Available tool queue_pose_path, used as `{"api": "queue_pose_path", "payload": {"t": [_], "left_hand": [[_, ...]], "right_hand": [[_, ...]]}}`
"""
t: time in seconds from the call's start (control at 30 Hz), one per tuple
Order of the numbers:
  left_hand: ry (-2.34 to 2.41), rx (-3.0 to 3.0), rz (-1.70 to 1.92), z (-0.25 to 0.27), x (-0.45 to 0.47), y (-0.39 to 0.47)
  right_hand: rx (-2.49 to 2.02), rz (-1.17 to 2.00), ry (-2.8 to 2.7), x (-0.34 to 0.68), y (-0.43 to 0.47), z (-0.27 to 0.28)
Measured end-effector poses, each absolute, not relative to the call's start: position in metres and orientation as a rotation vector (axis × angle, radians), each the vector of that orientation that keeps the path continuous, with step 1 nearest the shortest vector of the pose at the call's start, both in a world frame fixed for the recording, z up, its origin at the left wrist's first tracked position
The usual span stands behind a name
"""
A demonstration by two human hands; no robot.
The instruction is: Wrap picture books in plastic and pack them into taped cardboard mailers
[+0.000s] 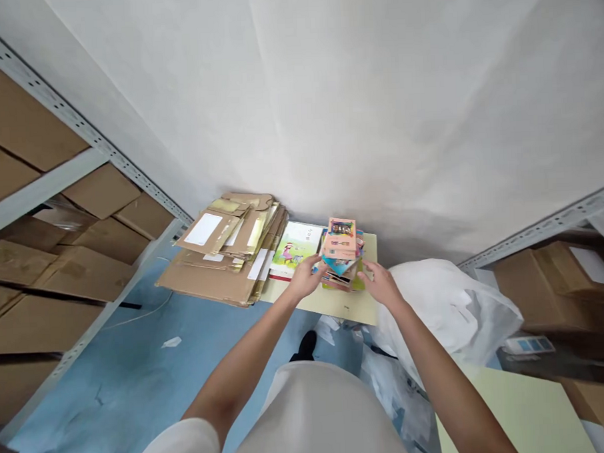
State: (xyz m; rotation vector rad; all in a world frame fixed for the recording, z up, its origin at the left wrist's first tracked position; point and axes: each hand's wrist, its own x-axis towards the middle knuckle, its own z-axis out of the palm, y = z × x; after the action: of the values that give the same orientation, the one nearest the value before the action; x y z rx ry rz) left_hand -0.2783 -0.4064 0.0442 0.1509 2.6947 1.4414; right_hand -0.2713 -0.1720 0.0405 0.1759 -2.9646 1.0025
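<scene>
A stack of small, colourful books (341, 246) stands on a pale yellow table, with a pink book on top and the lower ones lying askew. My left hand (307, 278) is at the left side of the stack, its thumb and fingers apart and the fingertips close to or touching the books. On the opposite side, my right hand (382, 284) has its fingers slightly bent and spread near the stack's right edge. Whether either hand presses on the books is hard to make out. Left of my left hand lies a picture book (297, 245) with a green and white cover.
Flat cardboard mailers (223, 246) are piled on the table's (353, 309) left end. A white plastic bag (436, 307) bulges at the right. Shelves of cardboard boxes (78, 269) stand on both sides, and a pale wall (327, 105) rises behind. Another yellow surface (520, 410) is at lower right.
</scene>
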Motion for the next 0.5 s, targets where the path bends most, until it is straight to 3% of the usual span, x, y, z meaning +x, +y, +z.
{"api": "queue_pose_path", "payload": {"t": [0.23,0.5], "left_hand": [[2.482,0.337,1.447,0.030,-0.347,-0.406],[2.220,0.436,1.478,0.008,-0.360,-0.408]], "right_hand": [[-0.101,1.051,-3.013,-0.316,-0.213,0.020],[-0.363,1.024,-3.027,-0.317,-0.240,0.009]]}}
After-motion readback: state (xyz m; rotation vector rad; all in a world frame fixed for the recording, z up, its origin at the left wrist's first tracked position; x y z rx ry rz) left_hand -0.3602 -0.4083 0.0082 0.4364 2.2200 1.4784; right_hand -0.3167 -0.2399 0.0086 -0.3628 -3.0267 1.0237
